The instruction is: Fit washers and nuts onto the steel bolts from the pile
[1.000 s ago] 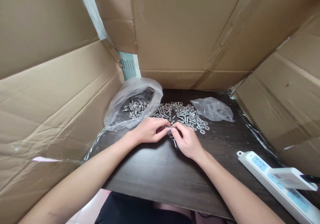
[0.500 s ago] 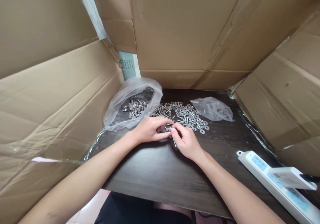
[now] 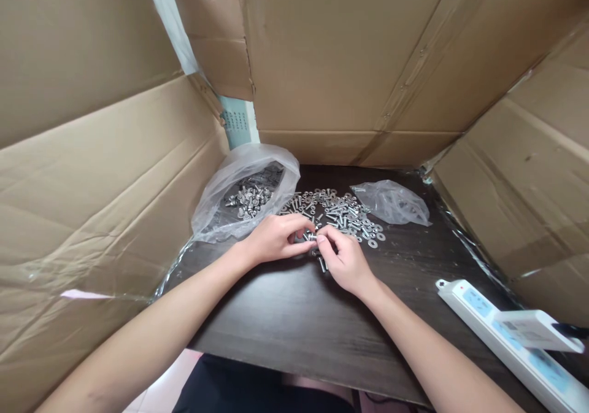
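My left hand (image 3: 275, 239) and my right hand (image 3: 344, 258) meet fingertip to fingertip over the dark wooden table (image 3: 294, 315). Both pinch one small silver bolt (image 3: 311, 236) between them. Whether a washer or nut sits on it is too small to tell. Just behind the fingers lies a loose pile of silver bolts and washers (image 3: 338, 212). A couple of bolts (image 3: 321, 263) lie on the table under my right hand.
A clear plastic bag with several bolts inside (image 3: 246, 193) sits at the left rear, and a smaller crumpled plastic bag (image 3: 391, 202) at the right rear. Cardboard walls (image 3: 92, 173) enclose the table on three sides. A white power strip (image 3: 515, 339) lies at the right front.
Both hands stay joined at the same spot; the fingers shift slightly around the small bolt. Nothing else has moved.
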Demonstrator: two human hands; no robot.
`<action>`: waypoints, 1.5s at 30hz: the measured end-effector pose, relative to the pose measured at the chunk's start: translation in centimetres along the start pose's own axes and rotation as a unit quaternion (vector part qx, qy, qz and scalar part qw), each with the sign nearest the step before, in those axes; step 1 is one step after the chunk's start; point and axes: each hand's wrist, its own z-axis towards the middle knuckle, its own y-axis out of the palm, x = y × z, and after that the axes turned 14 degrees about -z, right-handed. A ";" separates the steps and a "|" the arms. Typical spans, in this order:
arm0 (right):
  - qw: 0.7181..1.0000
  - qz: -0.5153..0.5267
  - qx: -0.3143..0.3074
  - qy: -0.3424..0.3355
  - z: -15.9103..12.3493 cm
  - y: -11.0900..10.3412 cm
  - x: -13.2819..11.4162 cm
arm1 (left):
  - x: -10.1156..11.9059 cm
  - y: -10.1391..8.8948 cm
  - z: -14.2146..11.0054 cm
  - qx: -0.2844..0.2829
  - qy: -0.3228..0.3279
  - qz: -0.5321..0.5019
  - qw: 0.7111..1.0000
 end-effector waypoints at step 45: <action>0.999 -0.020 -0.012 0.023 0.1 0.0 -0.2 | 0.3 0.4 0.0 0.011 -0.022 -0.033 0.999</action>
